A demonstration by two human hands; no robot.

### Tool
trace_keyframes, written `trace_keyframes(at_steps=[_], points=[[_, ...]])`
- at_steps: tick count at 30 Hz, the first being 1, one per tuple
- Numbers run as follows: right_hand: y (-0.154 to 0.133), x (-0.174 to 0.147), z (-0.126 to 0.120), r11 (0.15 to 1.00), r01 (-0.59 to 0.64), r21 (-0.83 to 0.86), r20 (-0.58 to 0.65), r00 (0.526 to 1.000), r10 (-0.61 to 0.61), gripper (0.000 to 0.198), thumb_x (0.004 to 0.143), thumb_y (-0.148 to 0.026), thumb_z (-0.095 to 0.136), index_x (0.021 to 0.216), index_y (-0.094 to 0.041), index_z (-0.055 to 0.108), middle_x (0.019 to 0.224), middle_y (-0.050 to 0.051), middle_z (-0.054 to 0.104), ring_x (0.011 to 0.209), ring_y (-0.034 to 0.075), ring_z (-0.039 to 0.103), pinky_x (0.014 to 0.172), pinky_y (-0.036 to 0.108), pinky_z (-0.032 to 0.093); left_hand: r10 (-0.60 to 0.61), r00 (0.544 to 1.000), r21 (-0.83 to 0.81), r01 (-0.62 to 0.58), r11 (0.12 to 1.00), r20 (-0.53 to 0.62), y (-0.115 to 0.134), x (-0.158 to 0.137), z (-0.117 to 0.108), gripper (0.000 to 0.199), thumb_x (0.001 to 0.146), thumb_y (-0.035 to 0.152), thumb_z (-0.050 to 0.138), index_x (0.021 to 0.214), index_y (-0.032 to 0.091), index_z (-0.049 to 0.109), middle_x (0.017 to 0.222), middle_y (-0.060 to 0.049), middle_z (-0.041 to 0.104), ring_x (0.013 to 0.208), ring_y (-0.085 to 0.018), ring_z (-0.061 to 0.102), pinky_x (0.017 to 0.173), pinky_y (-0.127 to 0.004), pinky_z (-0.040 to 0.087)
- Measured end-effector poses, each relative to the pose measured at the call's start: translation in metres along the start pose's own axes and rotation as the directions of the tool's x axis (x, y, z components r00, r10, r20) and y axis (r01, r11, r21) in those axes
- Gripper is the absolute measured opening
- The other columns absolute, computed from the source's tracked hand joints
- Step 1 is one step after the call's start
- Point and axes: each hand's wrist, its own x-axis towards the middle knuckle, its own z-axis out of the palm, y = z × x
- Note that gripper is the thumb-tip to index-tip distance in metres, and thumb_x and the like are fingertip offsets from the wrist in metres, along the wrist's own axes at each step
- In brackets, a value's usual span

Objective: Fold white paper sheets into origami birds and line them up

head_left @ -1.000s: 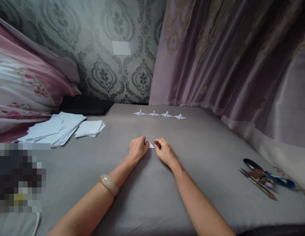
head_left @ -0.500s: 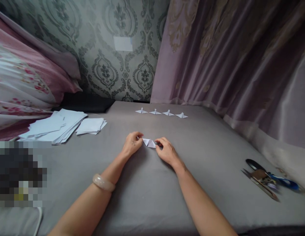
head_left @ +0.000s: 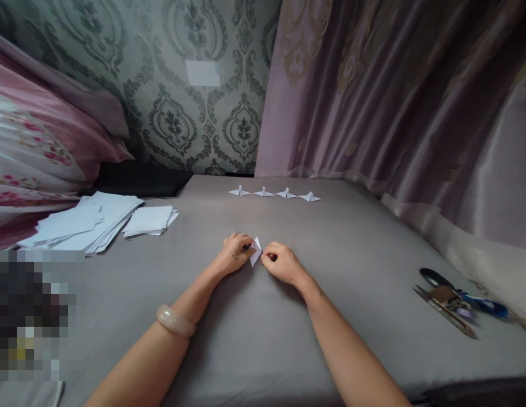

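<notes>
Folded white paper (head_left: 255, 255) lies between hands over grey desk (head_left: 263, 339), long axis running near to far. Left hand (head_left: 236, 252) nearer, fingers closed on paper's left side. Right hand (head_left: 283, 263) curled nearly closed at right corner; whether pinching, cannot tell.

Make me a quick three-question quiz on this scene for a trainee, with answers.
1. How many small folded figures are in the far row?
2. True or false: the pale bangle is on the right arm.
3. Fill in the blank: the left hand holds a folded piece of white ____.

Key:
1. Four.
2. False; the bangle is on the left arm.
3. Paper.
</notes>
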Motion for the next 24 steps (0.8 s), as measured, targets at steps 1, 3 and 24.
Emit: trace_keyframes(at_steps=[1, 3, 24], points=[[0.0, 0.0, -0.001, 0.999, -0.03, 0.023, -0.006, 1.0, 0.03, 0.017, 0.077, -0.018, 0.051, 0.068, -0.019, 0.065, 0.078, 0.002, 0.065, 0.068, 0.012, 0.057, 0.067, 0.023, 0.044, 0.016, 1.0, -0.024, -0.016, 1.0, 0.022, 0.0, -0.001, -0.002, 0.014, 0.081, 0.022, 0.052, 0.083, 0.022, 0.066, 0.091, -0.004, 0.064, 0.09, -0.021, 0.051, 0.081, -0.034, 0.036], [0.002, 0.002, -0.001, 0.992, -0.093, 0.084, -0.036, 0.995, 0.096, 0.015, 0.076, -0.018, 0.051, 0.076, -0.019, 0.066, 0.076, 0.001, 0.067, 0.068, 0.013, 0.058, 0.067, 0.024, 0.044, 0.039, 0.998, -0.069, -0.035, 0.997, 0.053, 0.001, -0.002, -0.003, 0.017, 0.082, 0.024, 0.052, 0.089, 0.025, 0.067, 0.096, -0.003, 0.065, 0.093, -0.022, 0.051, 0.084, -0.036, 0.034], [0.003, 0.006, 0.01, 0.983, -0.079, 0.167, -0.067, 0.994, 0.091, 0.024, 0.073, -0.015, 0.051, 0.092, -0.02, 0.066, 0.085, 0.002, 0.069, 0.072, 0.013, 0.061, 0.073, 0.027, 0.048, -0.027, 1.0, -0.355, 0.025, 0.935, -0.002, -0.003, -0.003, 0.002, 0.014, 0.078, 0.027, 0.054, 0.079, 0.016, 0.063, 0.07, 0.002, 0.061, 0.068, -0.012, 0.053, 0.063, -0.021, 0.039]])
